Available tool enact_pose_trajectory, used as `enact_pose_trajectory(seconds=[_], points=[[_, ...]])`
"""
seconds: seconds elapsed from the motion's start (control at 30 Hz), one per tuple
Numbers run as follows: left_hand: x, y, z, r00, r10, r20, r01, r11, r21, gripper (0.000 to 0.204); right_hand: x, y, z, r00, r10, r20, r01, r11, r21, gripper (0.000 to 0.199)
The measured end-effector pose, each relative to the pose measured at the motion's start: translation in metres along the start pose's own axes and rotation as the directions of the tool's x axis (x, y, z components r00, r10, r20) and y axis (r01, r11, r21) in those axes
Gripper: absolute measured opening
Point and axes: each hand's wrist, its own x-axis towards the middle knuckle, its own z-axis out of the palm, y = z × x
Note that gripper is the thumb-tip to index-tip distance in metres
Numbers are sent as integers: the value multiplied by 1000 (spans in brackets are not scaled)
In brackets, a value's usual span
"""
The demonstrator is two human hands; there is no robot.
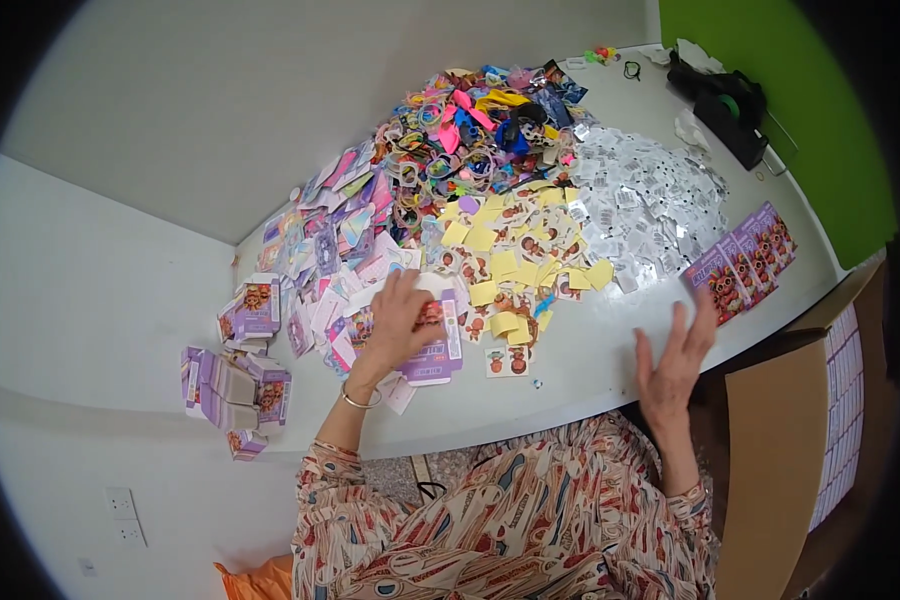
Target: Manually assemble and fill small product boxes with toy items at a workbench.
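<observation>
My left hand [398, 320] lies over a purple printed carton [432, 368] at the table's front left, its fingers bent and gripping the carton near the pale upper flap. Part of the carton is hidden under that hand. To the right, my right hand [674, 368] is raised by the front edge with fingers spread, holding nothing. Just beyond its fingertips lies a row of overlapping purple printed cartons [742, 268], apparently flat. Two small character stickers [508, 361] lie between my hands.
Behind are heaps of colourful small trinkets [470, 130], white printed slips [650, 200], yellow-backed stickers [530, 240] and pastel cards [345, 220]. Filled-out purple boxes [232, 385] stand at the left edge. A black tape dispenser [730, 115] sits far right; an open cardboard box [780, 430] stands below right.
</observation>
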Motion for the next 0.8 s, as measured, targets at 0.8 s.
enact_pose_trajectory(seconds=[0.8], points=[[77, 191, 19, 998, 25, -61, -65, 280, -958, 42, 20, -17, -8, 904, 313, 291, -410, 827, 384, 101]])
